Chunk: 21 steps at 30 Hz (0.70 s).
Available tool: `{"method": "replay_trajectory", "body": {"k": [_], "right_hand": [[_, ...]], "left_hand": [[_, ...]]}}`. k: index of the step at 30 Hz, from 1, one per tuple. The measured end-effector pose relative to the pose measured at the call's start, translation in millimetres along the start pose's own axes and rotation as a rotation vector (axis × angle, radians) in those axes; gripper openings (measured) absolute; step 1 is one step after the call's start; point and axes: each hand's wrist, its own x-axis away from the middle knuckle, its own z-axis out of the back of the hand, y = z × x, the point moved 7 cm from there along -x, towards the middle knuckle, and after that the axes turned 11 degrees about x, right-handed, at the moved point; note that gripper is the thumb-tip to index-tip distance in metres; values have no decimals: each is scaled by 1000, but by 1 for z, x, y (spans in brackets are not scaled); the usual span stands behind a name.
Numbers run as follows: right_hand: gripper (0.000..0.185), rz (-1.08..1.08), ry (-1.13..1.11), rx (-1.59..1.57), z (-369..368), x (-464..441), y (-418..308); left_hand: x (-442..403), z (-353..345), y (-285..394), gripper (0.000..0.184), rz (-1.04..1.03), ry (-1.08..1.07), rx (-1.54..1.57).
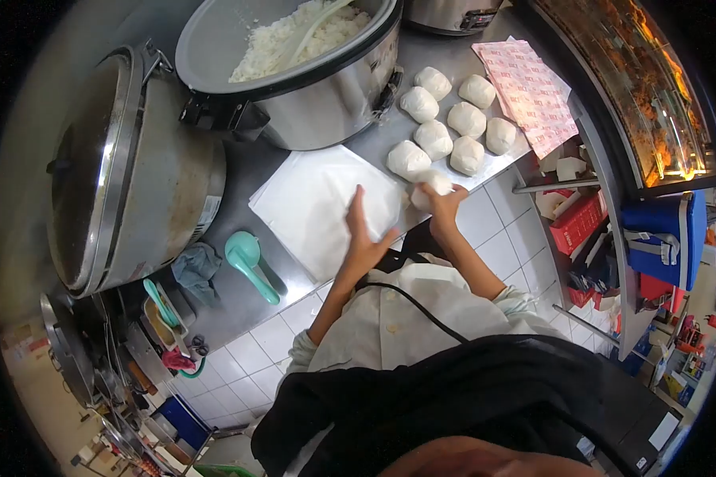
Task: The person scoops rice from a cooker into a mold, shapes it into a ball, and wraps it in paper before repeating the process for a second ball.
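My right hand (447,205) grips a white paper-wrapped rice ball (431,188) at the counter's front edge. Just beyond it, several similar wrapped rice balls (467,119) are grouped on the steel counter. My left hand (364,238) has its fingers spread over a stack of white paper sheets (302,199) and holds nothing. Behind the paper stands a large rice cooker (326,107) without its lid on. Cooked white rice (302,40) fills part of it, with a pale paddle (314,33) lying in the rice.
A turquoise scoop (244,253) and a grey cloth (196,273) lie left of the paper. A big lidded pot (135,171) stands at far left. Pink printed papers (525,87) lie at the back right, beside a lit glass display case (644,87). Shelves hold red boxes (577,222).
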Motion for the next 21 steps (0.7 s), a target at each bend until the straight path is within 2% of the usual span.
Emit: {"method": "replay_trajectory", "body": {"k": [2, 4, 6, 8, 9, 10, 11, 12, 14, 15, 16, 17, 18, 20, 21], "right_hand": [[81, -24, 76, -17, 5, -8, -7], [81, 221, 166, 182, 1, -30, 1], [77, 240, 216, 258, -4, -37, 5], [75, 116, 151, 791, -10, -30, -6], [76, 168, 253, 814, -6, -24, -12], [75, 187, 343, 778, -4, -15, -18], [71, 399, 402, 741, -3, -4, -39], [68, 611, 458, 695, -3, 6, -66], [63, 1051, 432, 588, -17, 23, -154], [57, 1169, 405, 545, -24, 29, -201], [50, 1286, 380, 498, -33, 33, -250], [43, 1415, 249, 495, -47, 33, -298], [35, 1544, 116, 491, -64, 33, -341], [29, 1706, 37, 686, -114, 29, -404], [29, 1719, 36, 675, -138, 17, -419]], "left_hand": [[-1, 39, 8, 67, -119, 130, -397], [12, 88, 15, 50, -145, 417, -485], [41, 129, 12, 48, -56, 681, -757], [83, 157, -2, 53, 82, 1018, -959], [93, 161, -8, 53, 77, 1035, -958], [105, 168, -18, 56, 273, 1087, -1114], [117, 176, -27, 61, 481, 1132, -1262], [128, 182, -35, 61, 483, 1157, -1258], [150, 197, -82, 54, 837, 996, -838], [150, 198, -83, 54, 841, 1009, -836], [152, 198, -87, 47, 859, 1079, -703], [151, 198, -92, 40, 870, 1142, -568], [143, 196, -88, 40, 863, 1152, -565], [110, 187, -51, 29, 325, 1204, -414], [91, 182, -35, 26, 179, 1175, -315]]}}
